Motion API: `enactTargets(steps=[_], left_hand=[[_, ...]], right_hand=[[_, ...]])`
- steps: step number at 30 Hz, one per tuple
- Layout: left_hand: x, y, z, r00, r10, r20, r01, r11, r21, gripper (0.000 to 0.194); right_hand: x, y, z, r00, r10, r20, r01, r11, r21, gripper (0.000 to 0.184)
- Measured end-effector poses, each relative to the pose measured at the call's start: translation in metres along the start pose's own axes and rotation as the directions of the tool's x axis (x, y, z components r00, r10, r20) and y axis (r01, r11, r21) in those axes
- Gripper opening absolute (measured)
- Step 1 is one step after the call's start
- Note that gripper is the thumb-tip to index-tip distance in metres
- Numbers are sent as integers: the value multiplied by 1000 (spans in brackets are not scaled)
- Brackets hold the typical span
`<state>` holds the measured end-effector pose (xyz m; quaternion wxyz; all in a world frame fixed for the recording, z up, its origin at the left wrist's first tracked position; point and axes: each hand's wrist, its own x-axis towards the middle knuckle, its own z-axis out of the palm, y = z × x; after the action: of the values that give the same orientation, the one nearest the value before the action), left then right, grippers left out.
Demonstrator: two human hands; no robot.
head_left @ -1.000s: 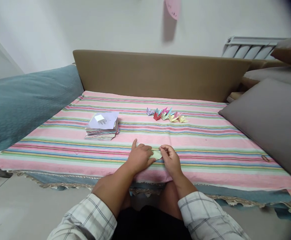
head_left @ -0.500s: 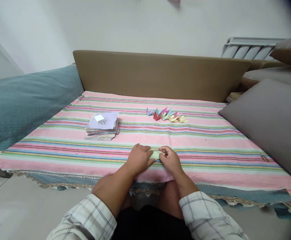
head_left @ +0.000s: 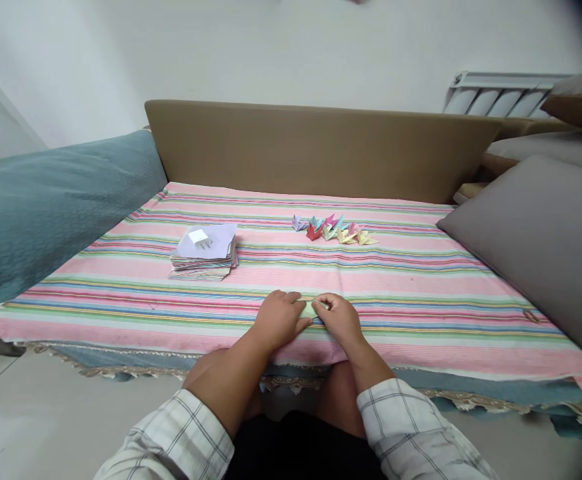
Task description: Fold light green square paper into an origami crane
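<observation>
A small pale green piece of folded paper [head_left: 309, 309] lies on the striped cloth [head_left: 181, 337] between my hands, partly covered by both. My left hand [head_left: 279, 319] presses its left side down, thumb and fingers on the paper. With thumb and forefinger, my right hand [head_left: 339, 316] pinches the paper's right part. Beyond my hands sits a group of folded paper cranes [head_left: 328, 231] in purple, blue, red, pink, green and yellow.
Left of the cranes stands a stack of square paper [head_left: 205, 260] with a white plug adapter [head_left: 200, 239] on top. A grey cushion [head_left: 535, 247] is at right, a teal armrest [head_left: 65, 200] at left. A small brown object [head_left: 531, 315] lies near the cushion.
My right thumb and fingers have shifted slightly left over the green paper and cover more of its right end. My left hand has stayed almost still.
</observation>
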<state>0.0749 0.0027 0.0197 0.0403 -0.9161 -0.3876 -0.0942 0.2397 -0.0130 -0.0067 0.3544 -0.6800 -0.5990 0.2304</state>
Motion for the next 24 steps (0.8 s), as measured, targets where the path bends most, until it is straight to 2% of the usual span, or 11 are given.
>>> enactTargets(steps=[10,13,16,19,21,24], left_hand=[[-1,1,4,1000,-14,-5,14,1000,8,30],[0,0,6,1000,-29,-3,29,1000,-3,28],[1,0,7,999,-35,1,35,999,-11,29],[1,0,7,999,-36,2,36,999,-27,28],[1,0,6,999,-36,5,36,999,-34,28],[1,0,4,999,-38,7,39,998,-40,28]], right_hand=[[1,4,5,999,-23,-35,22,1000,-16,20],[2,12,7,998,14,-60,-4,986,168,27],[1,24,6,986,107,-124,-37,883,468,36],[-2,32,3,973,181,-140,-60,792,607,36],[-6,34,1,978,155,-142,-50,828,559,31],[-12,34,-2,983,-19,-182,87,925,370,22]])
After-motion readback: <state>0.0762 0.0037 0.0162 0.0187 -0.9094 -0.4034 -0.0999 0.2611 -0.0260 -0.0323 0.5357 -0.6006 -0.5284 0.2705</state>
